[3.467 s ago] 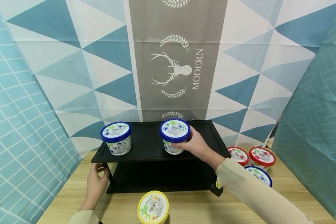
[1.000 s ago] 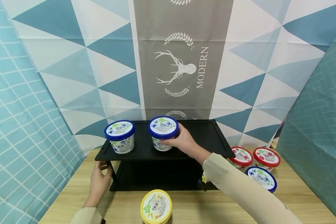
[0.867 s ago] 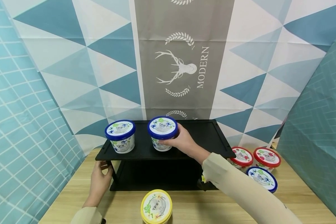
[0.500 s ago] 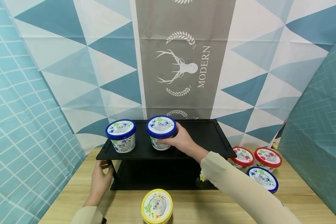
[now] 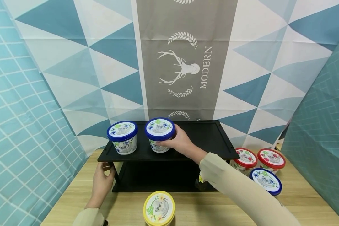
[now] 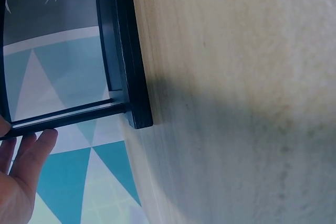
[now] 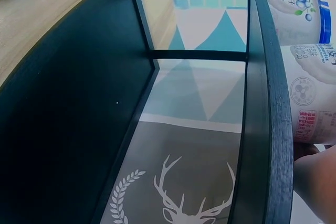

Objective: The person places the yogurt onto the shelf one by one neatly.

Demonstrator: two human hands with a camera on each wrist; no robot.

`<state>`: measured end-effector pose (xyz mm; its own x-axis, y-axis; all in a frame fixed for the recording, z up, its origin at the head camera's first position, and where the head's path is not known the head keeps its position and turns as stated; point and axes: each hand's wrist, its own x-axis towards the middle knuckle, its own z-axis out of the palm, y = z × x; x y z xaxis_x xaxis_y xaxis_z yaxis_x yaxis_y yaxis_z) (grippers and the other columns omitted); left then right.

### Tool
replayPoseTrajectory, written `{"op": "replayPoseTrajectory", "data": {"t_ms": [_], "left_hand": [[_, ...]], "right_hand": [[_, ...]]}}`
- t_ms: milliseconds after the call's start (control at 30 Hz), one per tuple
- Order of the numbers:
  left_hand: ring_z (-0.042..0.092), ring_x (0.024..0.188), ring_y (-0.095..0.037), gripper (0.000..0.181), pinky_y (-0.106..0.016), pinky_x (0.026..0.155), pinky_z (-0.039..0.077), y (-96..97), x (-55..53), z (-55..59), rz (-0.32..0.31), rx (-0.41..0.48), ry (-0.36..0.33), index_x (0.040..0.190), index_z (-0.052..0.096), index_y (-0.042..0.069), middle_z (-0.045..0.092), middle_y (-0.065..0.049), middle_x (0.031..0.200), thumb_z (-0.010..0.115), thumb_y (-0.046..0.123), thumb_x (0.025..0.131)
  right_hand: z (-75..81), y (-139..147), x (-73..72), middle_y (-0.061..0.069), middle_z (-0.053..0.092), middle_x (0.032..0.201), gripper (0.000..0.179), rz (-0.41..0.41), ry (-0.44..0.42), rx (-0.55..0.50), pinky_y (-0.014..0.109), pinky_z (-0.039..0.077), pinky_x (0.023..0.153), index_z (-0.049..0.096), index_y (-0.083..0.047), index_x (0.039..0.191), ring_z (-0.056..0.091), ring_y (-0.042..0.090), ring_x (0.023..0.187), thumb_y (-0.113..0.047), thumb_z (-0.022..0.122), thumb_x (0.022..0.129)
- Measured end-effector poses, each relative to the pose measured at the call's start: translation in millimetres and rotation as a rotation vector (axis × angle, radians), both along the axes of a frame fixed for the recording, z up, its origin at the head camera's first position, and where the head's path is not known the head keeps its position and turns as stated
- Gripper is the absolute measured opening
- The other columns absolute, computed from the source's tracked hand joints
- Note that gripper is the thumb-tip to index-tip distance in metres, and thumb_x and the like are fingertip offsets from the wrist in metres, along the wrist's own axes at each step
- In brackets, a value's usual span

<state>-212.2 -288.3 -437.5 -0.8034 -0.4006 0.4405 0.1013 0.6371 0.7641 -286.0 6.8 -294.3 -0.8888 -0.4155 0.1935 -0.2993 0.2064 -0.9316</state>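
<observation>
My right hand (image 5: pixel 183 143) grips a blue-lidded tub (image 5: pixel 159 130) by its side, thumb in front, over the top board of a black two-tier shelf (image 5: pixel 197 135). To its left, a small gap away, stands a matching blue-lidded tub (image 5: pixel 122 135) near the board's left end. In the right wrist view both tubs show beyond the upper board, the held tub (image 7: pixel 315 93) nearer. My left hand (image 5: pixel 101 183) holds the shelf's left post below the top board. In the left wrist view, the fingers (image 6: pixel 32 156) and thumb lie on opposite sides of that post (image 6: pixel 79 117).
A yellow-lidded tub (image 5: pixel 159 207) stands on the wooden table (image 5: pixel 124 213) in front of the shelf. Right of the shelf are two red-lidded tubs (image 5: pixel 271 158) and another blue-lidded tub (image 5: pixel 266 181). Patterned cloth hangs (image 5: pixel 180 62) behind; tiled sheets flank both sides.
My right hand has moved the held tub leftward along the top board, closer to the other blue-lidded tub. My left hand stays at the post. The head view has shifted slightly.
</observation>
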Motion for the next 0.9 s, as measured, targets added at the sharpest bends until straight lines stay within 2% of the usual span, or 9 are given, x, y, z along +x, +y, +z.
{"op": "replayPoseTrajectory", "data": {"t_ms": [633, 900], "left_hand": [[0.057, 0.102, -0.043, 0.031, -0.056, 0.086, 0.047, -0.8, 2.8, -1.6, 0.004, 0.006, 0.01, 0.119, 0.046, -0.004, 0.054, -0.026, 0.109, 0.05, -0.001, 0.089], [0.058, 0.1, -0.044, 0.032, -0.056, 0.086, 0.048, 0.4, -0.2, 0.0, -0.004, 0.003, 0.033, 0.119, 0.046, -0.004, 0.055, -0.026, 0.107, 0.051, -0.004, 0.087]], "right_hand": [[-2.4, -11, -0.6, 0.006, 0.051, 0.134, 0.08, -0.001, -0.026, 0.023, 0.045, 0.041, 0.105, 0.038, -0.016, 0.138, 0.049, 0.024, 0.125, -0.023, 0.081, 0.072], [-4.2, -12, -0.6, 0.006, 0.051, 0.134, 0.079, -0.001, -0.034, 0.014, 0.046, 0.04, 0.105, 0.038, -0.015, 0.138, 0.049, 0.026, 0.126, -0.023, 0.081, 0.072]]}}
